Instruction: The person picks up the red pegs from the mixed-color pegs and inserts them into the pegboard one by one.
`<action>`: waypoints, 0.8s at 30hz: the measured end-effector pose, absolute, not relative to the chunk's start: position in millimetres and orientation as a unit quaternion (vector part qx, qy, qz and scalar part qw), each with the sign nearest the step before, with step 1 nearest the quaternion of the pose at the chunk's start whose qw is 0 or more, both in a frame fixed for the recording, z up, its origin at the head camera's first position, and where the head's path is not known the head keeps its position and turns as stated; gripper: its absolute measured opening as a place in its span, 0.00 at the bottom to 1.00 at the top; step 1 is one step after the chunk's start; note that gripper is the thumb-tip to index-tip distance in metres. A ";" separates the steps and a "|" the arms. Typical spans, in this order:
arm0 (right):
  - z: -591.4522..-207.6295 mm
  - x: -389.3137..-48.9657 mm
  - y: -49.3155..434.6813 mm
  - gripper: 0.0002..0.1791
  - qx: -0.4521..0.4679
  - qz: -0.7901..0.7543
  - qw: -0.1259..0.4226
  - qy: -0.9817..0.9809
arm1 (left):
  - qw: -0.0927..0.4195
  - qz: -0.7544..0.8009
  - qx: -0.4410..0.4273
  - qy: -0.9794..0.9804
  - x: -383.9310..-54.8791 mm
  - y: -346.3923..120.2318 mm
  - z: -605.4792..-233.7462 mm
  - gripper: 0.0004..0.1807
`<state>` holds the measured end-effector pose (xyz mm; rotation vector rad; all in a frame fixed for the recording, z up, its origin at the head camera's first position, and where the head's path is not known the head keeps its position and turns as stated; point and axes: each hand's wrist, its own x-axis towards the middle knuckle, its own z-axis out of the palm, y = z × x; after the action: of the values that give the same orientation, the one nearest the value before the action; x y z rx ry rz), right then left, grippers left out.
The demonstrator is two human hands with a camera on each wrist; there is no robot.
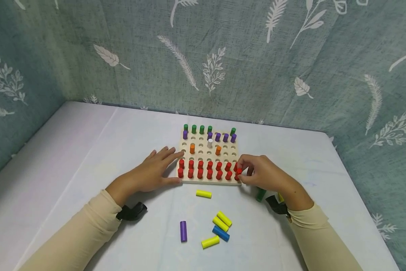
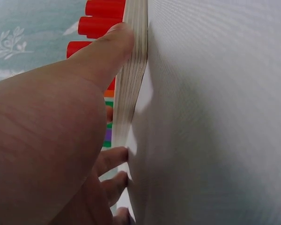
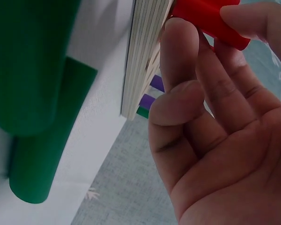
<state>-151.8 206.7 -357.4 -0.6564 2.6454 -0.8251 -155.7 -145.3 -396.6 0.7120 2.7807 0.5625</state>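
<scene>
A wooden pegboard [image 1: 203, 182] lies in the middle of the table, with two rows of red pegs [image 1: 200, 173] along its near side. At its front right corner my right hand [image 1: 265, 171] pinches a red peg [image 3: 210, 18] between thumb and fingers, its lower end at the board. My left hand [image 1: 152, 171] rests at the board's left edge with fingers extended, the thumb [image 2: 114, 44] against the front corner. Farther back stand orange pegs [image 1: 192, 148], a white peg [image 1: 210, 143], a purple row [image 1: 218, 137] and green pegs [image 1: 194, 129].
Nearer me lie loose yellow pegs [image 1: 210, 242], a blue peg [image 1: 221, 233] and a purple peg [image 1: 183, 231]. Green pegs [image 3: 51, 136] lie right of the board, partly behind my right hand in the head view. A leaf-patterned cloth [image 1: 240, 75] hangs behind the table.
</scene>
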 end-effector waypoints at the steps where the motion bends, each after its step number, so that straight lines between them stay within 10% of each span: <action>1: -357.2 -151.7 207.0 0.09 -0.227 -0.286 0.147 0.919 | 0.107 0.192 0.241 0.945 -155.5 -145.0 -396.8 0.49; 24: -367.3 -151.5 205.5 0.09 -0.226 -0.272 0.166 0.920 | 0.097 0.196 0.239 0.946 -151.4 -144.2 -405.3 0.49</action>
<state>-151.5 205.5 -367.3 -0.6445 2.6204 -0.7751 -151.4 -144.2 -405.3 0.7075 2.8015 0.5811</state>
